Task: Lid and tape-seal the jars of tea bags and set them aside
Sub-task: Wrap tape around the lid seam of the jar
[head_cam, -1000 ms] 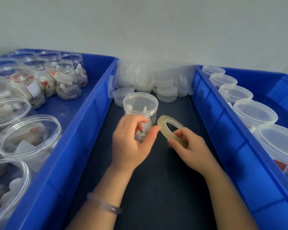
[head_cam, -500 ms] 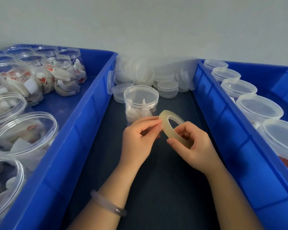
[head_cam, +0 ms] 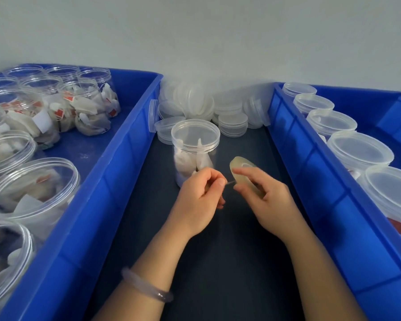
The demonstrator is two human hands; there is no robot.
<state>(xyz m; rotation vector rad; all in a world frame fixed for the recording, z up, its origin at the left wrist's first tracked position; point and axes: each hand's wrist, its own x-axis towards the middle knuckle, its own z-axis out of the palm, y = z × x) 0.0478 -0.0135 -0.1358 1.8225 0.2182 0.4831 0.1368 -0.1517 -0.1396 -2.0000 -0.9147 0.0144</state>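
At frame centre the left hand [head_cam: 198,200] pinches the free tape end [head_cam: 229,182] between thumb and forefinger. The right hand [head_cam: 266,200] grips the tape roll [head_cam: 241,166], a thin, yellowish, translucent ring standing on edge. The short strip runs left to right between them. The lidded jar [head_cam: 195,154] stands upright just above the left hand, the nearer one, so the strip probably has to travel up-frame to the lid seam. The jar is round, smooth, clear plastic with soft white tea bags inside, and it stands on a dark mat [head_cam: 218,262].
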